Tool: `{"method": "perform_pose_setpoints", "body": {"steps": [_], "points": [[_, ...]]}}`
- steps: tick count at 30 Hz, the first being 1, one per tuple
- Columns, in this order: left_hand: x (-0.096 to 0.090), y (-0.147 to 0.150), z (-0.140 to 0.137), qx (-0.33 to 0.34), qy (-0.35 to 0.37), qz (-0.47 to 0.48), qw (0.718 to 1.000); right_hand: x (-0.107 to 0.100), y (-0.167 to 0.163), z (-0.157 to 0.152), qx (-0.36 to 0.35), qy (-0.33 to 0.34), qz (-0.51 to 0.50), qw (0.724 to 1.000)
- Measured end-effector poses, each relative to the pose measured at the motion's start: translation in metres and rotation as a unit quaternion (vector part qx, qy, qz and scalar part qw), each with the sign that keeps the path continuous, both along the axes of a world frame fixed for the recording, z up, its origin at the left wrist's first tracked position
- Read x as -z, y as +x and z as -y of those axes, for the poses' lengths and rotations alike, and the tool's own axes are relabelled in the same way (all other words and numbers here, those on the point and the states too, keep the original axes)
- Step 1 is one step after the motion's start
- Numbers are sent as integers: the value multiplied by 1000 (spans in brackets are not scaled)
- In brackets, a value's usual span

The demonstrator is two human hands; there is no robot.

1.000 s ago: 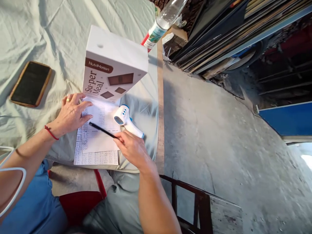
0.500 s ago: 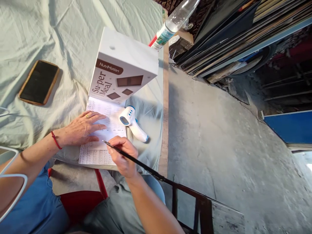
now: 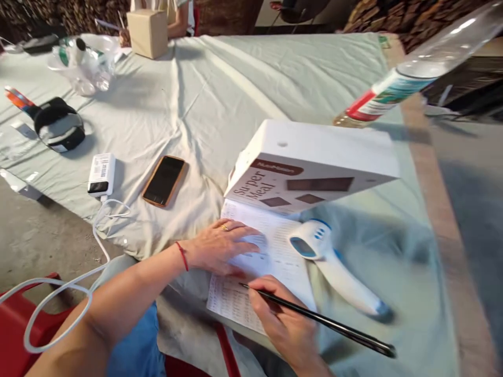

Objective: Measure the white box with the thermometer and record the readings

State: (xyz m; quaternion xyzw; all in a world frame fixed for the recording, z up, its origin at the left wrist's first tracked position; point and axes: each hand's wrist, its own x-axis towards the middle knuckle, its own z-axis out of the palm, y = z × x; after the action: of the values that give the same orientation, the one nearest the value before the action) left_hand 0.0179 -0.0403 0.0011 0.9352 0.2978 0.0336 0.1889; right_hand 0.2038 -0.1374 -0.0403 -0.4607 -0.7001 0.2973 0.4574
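Note:
My left hand [image 3: 223,246] lies with its fingers spread on a sheet of paper [image 3: 279,246] covered in fine print. Between the fingers and thumb of my right hand [image 3: 285,322] is a slim black pen [image 3: 330,320], its tip over the sheet near my left hand. Below, a second sheet [image 3: 231,301] shows dense writing. Just right of the papers rests a white and blue infrared thermometer [image 3: 334,267]. Behind them stands a white "Super Meal" box [image 3: 306,162], hiding the top of the paper.
A plastic bottle [image 3: 393,94] stands behind the box. Left lie a phone [image 3: 165,180], a white power bank [image 3: 102,175] with a cable [image 3: 102,241], a black strap-like thing [image 3: 58,125] and clear plastic containers [image 3: 84,68]. A person [image 3: 178,18] sits beyond a cardboard box [image 3: 147,32].
The view has swung left and up, bringing the far side of the table and a person into sight. My left hand stays on the paper; my right hand still holds the pen.

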Motion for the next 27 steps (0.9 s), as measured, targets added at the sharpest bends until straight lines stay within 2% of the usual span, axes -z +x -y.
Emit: {"method": "perform_pose_setpoints", "body": {"steps": [6,27], "points": [[-7,-1,4,5,-1,-18,1000,-2,0,1,5,20,32,999],[0,-1,0,4,-11,22,1000,-4,-1,1,9,10,32,999]]}}
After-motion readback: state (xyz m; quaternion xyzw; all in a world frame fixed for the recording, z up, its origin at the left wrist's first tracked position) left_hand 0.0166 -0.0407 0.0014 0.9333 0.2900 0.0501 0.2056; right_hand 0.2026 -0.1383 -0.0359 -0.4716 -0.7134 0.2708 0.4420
